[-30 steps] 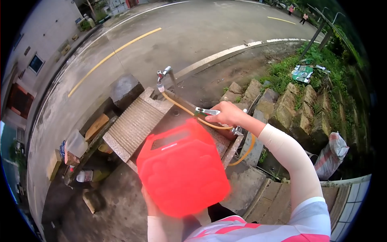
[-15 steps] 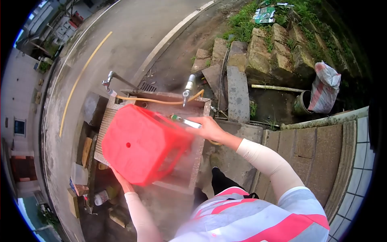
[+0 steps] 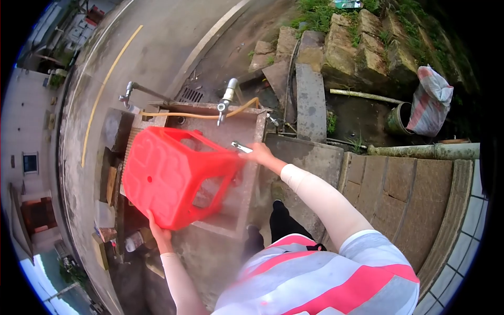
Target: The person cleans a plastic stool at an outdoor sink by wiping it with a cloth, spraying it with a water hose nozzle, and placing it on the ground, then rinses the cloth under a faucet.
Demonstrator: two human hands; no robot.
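A red plastic stool [image 3: 157,176] lies tipped over the concrete sink [image 3: 247,202], its seat turned to the left and its legs toward the right. My left hand [image 3: 160,233] grips the lower edge of the seat, thumb up on its face. My right hand [image 3: 258,154] is closed around a slim white and metal spray nozzle [image 3: 240,147], its tip pointing left at the stool's legs. Pale mist hangs around the legs and over the sink. The legs' far ends are partly blurred.
Two taps, a left one [image 3: 125,98] and a nearer one [image 3: 224,105], stand behind the sink, with an orange hose [image 3: 189,115] between them. Stone steps [image 3: 341,58] rise at the back right. A striped sack [image 3: 430,102] leans by a bucket [image 3: 399,119].
The stool has turned so that more of its legs and open side show. My left thumb now shows on the seat. My right hand has shifted slightly left and up with the nozzle.
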